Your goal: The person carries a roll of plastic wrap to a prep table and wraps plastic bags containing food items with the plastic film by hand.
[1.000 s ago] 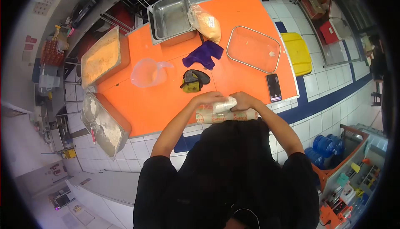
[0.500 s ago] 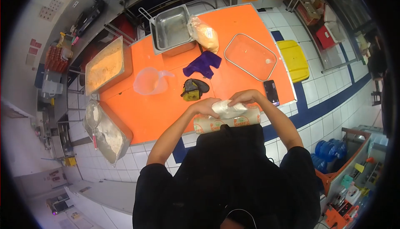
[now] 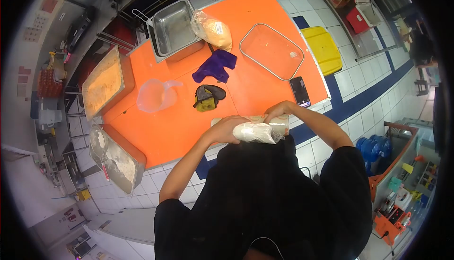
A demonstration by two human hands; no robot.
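A white package in clear plastic is in front of my body, at the near table edge. My left hand is closed around its left end. Behind it lies a pale roll with red print, partly hidden by the package and my hands. My right hand has its fingers curled over the right part of this roll, close to the package's loose plastic end. Beyond my hands lie a grey and yellow-green cloth item and a purple cloth.
On the orange table are a clear measuring jug, a metal pan, a bag of yellowish crumbs, a rimmed glass container and a phone. Trays of orange crumbs and white flour stand left.
The white package has come nearer my body and turned, now lying in front of the printed roll. My right hand has shifted from the package onto the roll. The camera view has moved slightly.
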